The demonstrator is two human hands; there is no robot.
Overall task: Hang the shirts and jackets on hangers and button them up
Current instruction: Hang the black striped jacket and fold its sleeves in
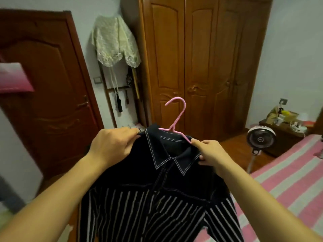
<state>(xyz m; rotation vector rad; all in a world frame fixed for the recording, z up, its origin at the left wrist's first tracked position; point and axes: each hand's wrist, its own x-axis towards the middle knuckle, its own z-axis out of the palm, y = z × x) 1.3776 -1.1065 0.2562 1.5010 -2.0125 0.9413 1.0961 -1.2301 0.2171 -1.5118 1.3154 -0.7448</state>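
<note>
Hands hold up a dark shirt (pixel 157 180) on a pink hanger (pixel 176 119), in front of the far wooden wardrobe (pixel 201 58). Left hand (pixel 111 145) grips the shirt's left shoulder; right hand (pixel 209 154) pinches the right shoulder beside the collar. A striped bed (pixel 288 180) lies near right.

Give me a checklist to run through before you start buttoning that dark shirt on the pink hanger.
1. Hanger seated in shirt: the pink hanger goes in under the collar of the dark shirt; its right arm is still exposed. Not ok.
2. Left shoulder held: the left hand grips the fabric by the collar. Ok.
3. Right side held: the right hand pinches the collar edge and hanger arm. Ok.
4. Collar turned down: both points lie flat. Ok.
5. Front placket closed: it looks open below the collar. Not ok.
6. Buttons all present: too dark to see. Cannot tell.
</note>
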